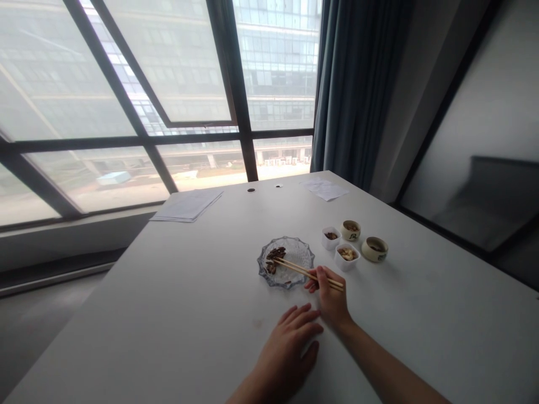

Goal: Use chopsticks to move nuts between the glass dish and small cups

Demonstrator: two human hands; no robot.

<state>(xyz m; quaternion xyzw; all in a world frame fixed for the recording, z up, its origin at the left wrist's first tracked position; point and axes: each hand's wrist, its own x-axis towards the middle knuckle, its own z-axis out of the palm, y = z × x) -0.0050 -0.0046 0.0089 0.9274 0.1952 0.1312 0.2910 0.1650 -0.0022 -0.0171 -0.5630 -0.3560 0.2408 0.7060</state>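
My right hand point(330, 294) grips a pair of wooden chopsticks point(301, 270), their tips reaching down to dark brown dried pieces point(275, 255) in a clear glass plate with a scalloped rim point(309, 249). The pieces lie on the plate's left side; whether the tips pinch one I cannot tell. On the table in front of the plate rests my left hand point(290, 342), fingers stretched out and holding nothing. Right of the plate stand two small white plastic cups, one with dark pieces point(331, 237), the nearer with pale yellowish pieces point(347, 255).
Two cream ceramic cups, one at the back point(351, 231) and one farther right point(374, 250), stand beside the plastic cups. Paper sheets lie at the white table's far left point(187, 205) and far right point(326, 188). Beyond are windows and a dark blue curtain point(349, 84).
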